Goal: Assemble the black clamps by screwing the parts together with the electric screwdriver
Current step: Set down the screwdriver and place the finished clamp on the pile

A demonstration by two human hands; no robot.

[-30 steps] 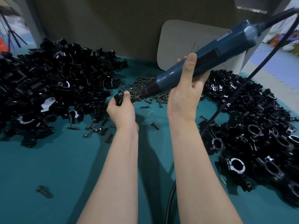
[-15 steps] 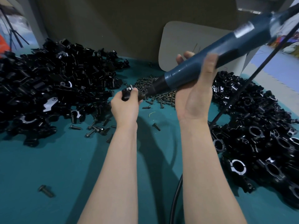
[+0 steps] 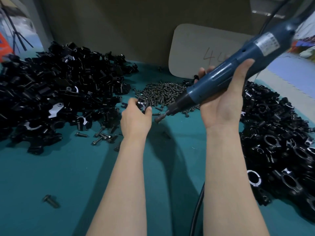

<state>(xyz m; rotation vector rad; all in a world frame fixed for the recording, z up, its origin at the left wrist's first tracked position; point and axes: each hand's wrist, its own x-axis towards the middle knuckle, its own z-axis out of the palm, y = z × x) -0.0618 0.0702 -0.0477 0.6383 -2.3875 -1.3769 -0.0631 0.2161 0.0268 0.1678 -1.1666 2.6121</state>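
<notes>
We see the left hand [image 3: 136, 120] in the middle of the frame, its fingers curled round a small black clamp [image 3: 142, 106], with the thumb closing on the part from the right. Most of the clamp is hidden inside the grip, so we cannot tell how its parts sit together. The right hand [image 3: 223, 103] is to the right and a little higher, palm turned toward us, and grips the blue electric screwdriver [image 3: 230, 70]. The thumb lies along the near side of the barrel and the fingers are wrapped behind it, so we see only their tips [image 3: 202, 71] above the tool. The screwdriver slants from the upper right corner down to the centre. Its blurred bit [image 3: 157, 119] ends just right of the left thumb, below the clamp and apart from it. A black cable [image 3: 197, 210] runs out of the bottom edge between the forearms. Behind the hands, a heap of screws [image 3: 163, 92] lies on the teal table [image 3: 51, 176]. A large pile of loose black parts [image 3: 56, 89] fills the left side and a pile of ring-shaped clamps [image 3: 276, 133] fills the right. A few scattered screws [image 3: 102, 135] lie left of the left wrist, and a single screw [image 3: 51, 200] sits at lower left.
</notes>
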